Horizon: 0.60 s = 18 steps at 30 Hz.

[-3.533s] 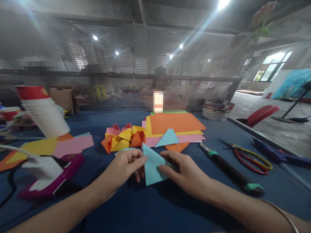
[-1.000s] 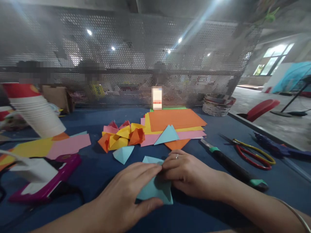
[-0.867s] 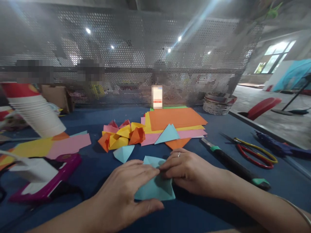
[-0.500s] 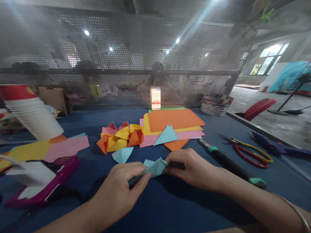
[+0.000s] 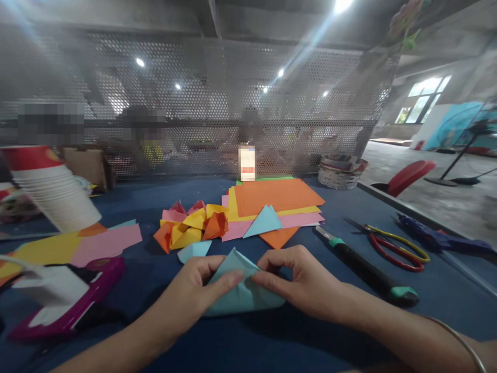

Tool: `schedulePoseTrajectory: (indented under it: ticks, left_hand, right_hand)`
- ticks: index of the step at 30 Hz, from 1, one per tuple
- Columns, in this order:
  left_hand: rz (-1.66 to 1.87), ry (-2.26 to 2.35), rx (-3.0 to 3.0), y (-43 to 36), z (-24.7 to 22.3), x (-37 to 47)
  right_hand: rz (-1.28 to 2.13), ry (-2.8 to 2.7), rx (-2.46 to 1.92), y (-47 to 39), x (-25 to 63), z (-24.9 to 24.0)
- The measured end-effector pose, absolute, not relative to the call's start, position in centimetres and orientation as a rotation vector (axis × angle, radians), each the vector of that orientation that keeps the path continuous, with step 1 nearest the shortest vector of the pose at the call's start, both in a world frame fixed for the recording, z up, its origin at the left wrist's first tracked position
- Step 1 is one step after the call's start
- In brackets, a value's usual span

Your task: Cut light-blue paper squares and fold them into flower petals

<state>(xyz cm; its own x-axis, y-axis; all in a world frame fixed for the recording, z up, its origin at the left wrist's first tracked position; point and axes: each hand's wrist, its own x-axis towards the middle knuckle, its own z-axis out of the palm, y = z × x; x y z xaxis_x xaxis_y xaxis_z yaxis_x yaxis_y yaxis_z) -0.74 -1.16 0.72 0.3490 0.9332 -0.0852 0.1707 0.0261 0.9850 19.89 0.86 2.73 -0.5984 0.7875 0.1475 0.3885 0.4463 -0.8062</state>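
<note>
A light blue folded paper (image 5: 246, 298) is held between both hands, just above the dark blue table. My left hand (image 5: 205, 282) pinches its left side, thumb on the near face and fingers behind. At its upper right edge, my right hand (image 5: 291, 274) grips the paper between thumb and fingers. Beyond the hands lie another light blue folded piece (image 5: 194, 252), a blue paper triangle (image 5: 264, 221) and an orange one (image 5: 280, 237). A cluster of folded yellow, orange and pink papers (image 5: 192, 225) sits to their left.
Stacked coloured sheets (image 5: 277, 197) lie at the back. On the right are a utility knife (image 5: 363, 264), scissors (image 5: 399, 248) and a blue glue gun (image 5: 438, 233). Leftward stand paper cups (image 5: 52, 191) and a purple power strip (image 5: 73, 305). A woven basket (image 5: 341, 172) stands by the mesh screen.
The blue paper has been turned so its broad face shows, with a peak pointing up. My left thumb now lies across it. The camera view has tilted slightly up.
</note>
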Motion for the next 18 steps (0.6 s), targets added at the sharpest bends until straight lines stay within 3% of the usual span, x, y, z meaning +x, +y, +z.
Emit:
schedulePoseTrajectory:
  ticks: [11, 18]
  left_hand:
    - [1.016, 0.986, 1.036, -0.5, 1.6, -0.9]
    - [1.055, 0.945, 0.992, -0.5, 2.1, -1.5]
  right_hand:
    - [0.712, -2.288, -1.152, 0.4, 23.0, 6.2]
    - [-0.129, -2.141, -1.607, 0.2, 35.8, 6.1]
